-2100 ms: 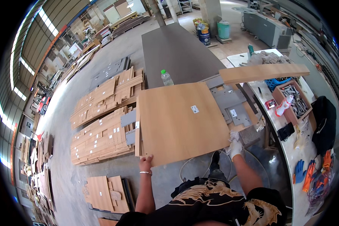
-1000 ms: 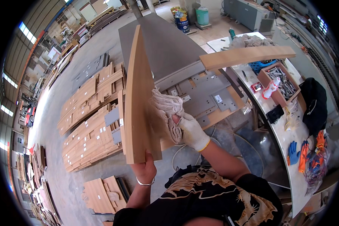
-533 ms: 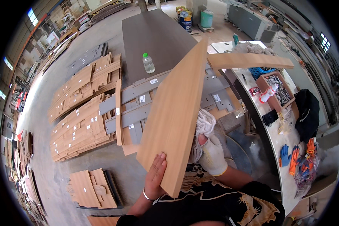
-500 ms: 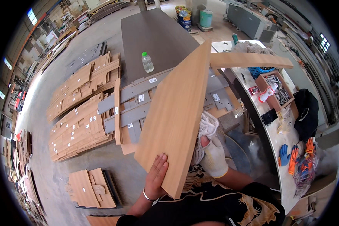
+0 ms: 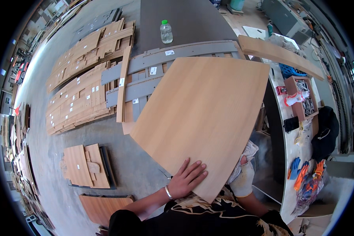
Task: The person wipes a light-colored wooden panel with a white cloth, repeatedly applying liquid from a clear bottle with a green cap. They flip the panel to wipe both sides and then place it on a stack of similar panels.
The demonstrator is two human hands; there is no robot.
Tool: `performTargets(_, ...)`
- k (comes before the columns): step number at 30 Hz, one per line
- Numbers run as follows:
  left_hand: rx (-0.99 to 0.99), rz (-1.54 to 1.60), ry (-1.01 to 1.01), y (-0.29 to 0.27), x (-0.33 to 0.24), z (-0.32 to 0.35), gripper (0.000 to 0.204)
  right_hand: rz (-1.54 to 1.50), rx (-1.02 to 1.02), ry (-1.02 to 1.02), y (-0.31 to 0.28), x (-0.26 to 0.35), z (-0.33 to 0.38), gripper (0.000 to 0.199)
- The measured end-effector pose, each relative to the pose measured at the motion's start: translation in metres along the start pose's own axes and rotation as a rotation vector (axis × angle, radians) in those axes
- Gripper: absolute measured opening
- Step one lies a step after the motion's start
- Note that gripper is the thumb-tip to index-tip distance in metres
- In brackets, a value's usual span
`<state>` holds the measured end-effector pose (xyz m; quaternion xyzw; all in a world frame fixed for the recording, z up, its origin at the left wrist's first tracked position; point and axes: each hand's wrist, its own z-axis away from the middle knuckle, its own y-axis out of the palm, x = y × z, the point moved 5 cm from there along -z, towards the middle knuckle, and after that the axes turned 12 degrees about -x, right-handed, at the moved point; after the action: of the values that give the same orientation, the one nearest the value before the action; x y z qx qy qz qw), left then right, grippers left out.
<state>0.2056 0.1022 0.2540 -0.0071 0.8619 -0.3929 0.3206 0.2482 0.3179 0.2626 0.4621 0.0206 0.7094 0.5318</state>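
A broad light-wood panel (image 5: 200, 114) is tilted up in front of me, its grain face towards me. My left hand (image 5: 187, 179), bare with a bracelet at the wrist, lies flat on that face near the lower edge, fingers spread. At the panel's right edge, my right hand (image 5: 242, 179) wears a pale work glove and is closed around a whitish rag (image 5: 248, 151). The panel hides part of the rag and most of the right fingers. Behind the panel's top, a narrow wood strip (image 5: 281, 55) reaches over the side table.
Grey drilled boards (image 5: 145, 88) lie beyond the panel, and a water bottle (image 5: 166, 33) stands on a dark sheet (image 5: 192, 19). Stacked wood panels (image 5: 82, 98) are on the left. The right table (image 5: 281, 92) carries a box of metal parts (image 5: 303, 98) and gloves (image 5: 303, 175).
The panel has turned from a steep, edge-on tilt to show its broad face, its top swinging right. My left hand has shifted right and its fingers have spread. The rag hand moved right.
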Motion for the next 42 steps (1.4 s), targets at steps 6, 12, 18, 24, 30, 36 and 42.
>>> performTargets(6,0.125,-0.128,0.02,0.12,0.009,-0.014,0.066,0.014,-0.115,-0.003,-0.098,0.006,-0.102,0.051)
performTargets(12,0.359,-0.217,0.005,0.244,0.039,0.006,0.072,0.176,-0.286,0.093,-0.223,-0.033,-0.21,0.048)
performTargets(18,0.518,-0.272,0.0,0.304,0.07,0.028,0.073,0.174,-0.334,0.166,-0.256,-0.073,-0.263,0.04)
performTargets(24,0.528,-0.337,-0.04,0.334,0.075,0.003,0.076,0.287,-0.316,0.202,-0.276,-0.055,-0.308,0.034)
performTargets(30,0.562,-0.309,-0.163,0.329,0.088,-0.044,0.077,0.297,-0.208,0.15,-0.228,-0.026,-0.343,0.036)
performTargets(36,0.34,-0.509,-0.242,0.306,0.153,-0.08,0.077,0.332,-0.173,0.158,-0.154,-0.028,-0.392,0.037)
performTargets(42,0.289,-0.476,-0.307,0.311,0.196,-0.123,0.076,0.393,-0.191,0.006,-0.169,0.005,-0.398,0.044)
